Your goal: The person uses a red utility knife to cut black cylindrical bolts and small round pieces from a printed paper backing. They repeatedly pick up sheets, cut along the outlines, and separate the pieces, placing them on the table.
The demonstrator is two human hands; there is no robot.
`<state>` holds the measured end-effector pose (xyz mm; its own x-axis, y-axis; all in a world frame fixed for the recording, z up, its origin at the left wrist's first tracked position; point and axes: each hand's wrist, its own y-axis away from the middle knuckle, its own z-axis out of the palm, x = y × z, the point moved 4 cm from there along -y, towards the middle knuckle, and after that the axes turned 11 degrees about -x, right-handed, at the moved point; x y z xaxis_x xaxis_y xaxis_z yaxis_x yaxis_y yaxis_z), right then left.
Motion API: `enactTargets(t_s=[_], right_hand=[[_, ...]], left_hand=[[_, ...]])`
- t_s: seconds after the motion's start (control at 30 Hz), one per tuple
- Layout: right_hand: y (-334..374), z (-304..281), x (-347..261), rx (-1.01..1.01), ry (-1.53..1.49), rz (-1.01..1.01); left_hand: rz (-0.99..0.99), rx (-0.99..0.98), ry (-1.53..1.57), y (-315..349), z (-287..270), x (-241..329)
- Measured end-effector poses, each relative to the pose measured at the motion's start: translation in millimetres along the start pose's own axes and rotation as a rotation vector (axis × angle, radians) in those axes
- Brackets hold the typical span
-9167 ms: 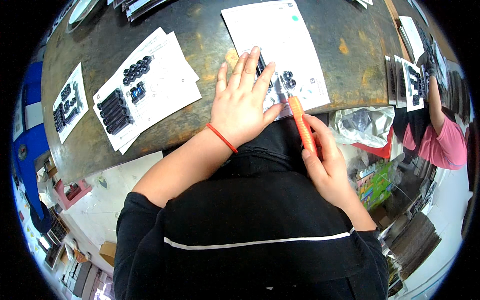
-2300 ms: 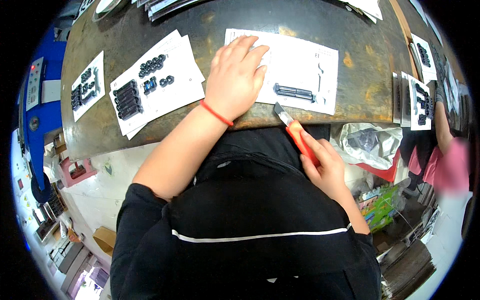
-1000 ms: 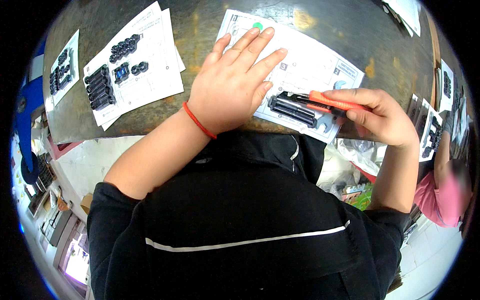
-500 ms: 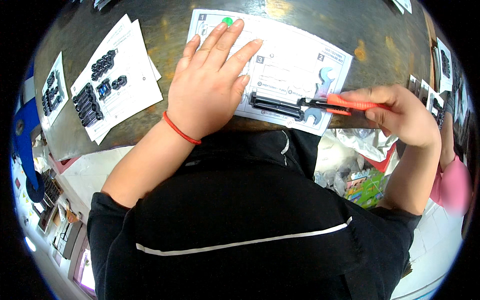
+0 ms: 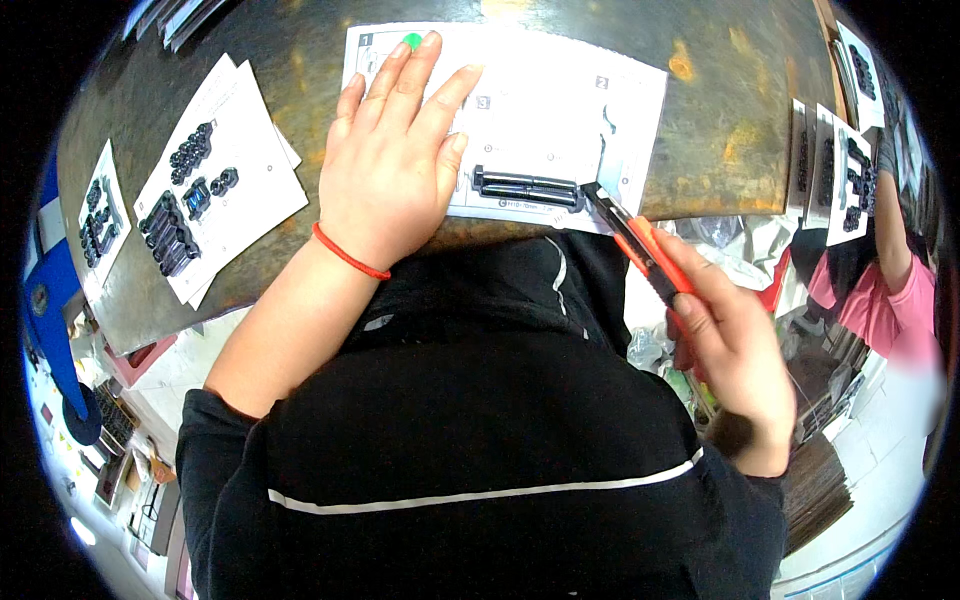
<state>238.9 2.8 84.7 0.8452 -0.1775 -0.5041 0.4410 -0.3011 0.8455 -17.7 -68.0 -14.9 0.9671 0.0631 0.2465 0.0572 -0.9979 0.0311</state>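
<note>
My left hand (image 5: 385,170) lies flat with spread fingers on the left part of a white printed card (image 5: 540,75). A green dot (image 5: 412,41) shows by its fingertips. On the card's near edge lies a pair of long black bolts (image 5: 525,188), side by side. My right hand (image 5: 735,335) is closed around an orange-and-black utility knife (image 5: 645,255). The knife slants up and left, its tip beside the bolts' right ends, over the card's near right edge. Whether the tip touches the card I cannot tell. Glare washes out the pale wrench shape (image 5: 610,145) at the card's right.
To the left, cards with black bolts and nuts (image 5: 190,200) and a smaller card (image 5: 100,225) lie on the dark, worn table (image 5: 720,130). More hardware cards (image 5: 845,175) are at the right edge, near a person in a pink sleeve (image 5: 905,320). Clear plastic bags (image 5: 650,345) sit below the table edge.
My right hand has moved down and left, turning the knife from nearly level to a steep slant. My left hand stays flat on the card. The wrench looks paler under glare.
</note>
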Motion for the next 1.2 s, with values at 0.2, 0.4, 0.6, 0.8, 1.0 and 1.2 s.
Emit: enactTargets(t_s=[0.2,0.4,0.6,0.8,1.0,1.2], right_hand=[[10,45,24,0.213,0.018,-0.162],[18,61,47,0.150,-0.450,-0.137],[-5,80,40,0.255,-0.480,-0.363],[-36,91,20,0.408,0.022,-0.546],[-52,84,8,0.530,0.203,-0.614],[-60,70,10,0.495,0.134,-0.536]], left_hand=[[0.003,0.005,0.006,-1,0,2],[-0.107,0.049,0.052,4,6,-1],[-0.134,0.083,0.726,16,3,14],[0.008,0.058,0.338,13,-5,18],[0.018,0.039,0.103,14,12,21],[0.014,0.023,0.120,14,11,21]])
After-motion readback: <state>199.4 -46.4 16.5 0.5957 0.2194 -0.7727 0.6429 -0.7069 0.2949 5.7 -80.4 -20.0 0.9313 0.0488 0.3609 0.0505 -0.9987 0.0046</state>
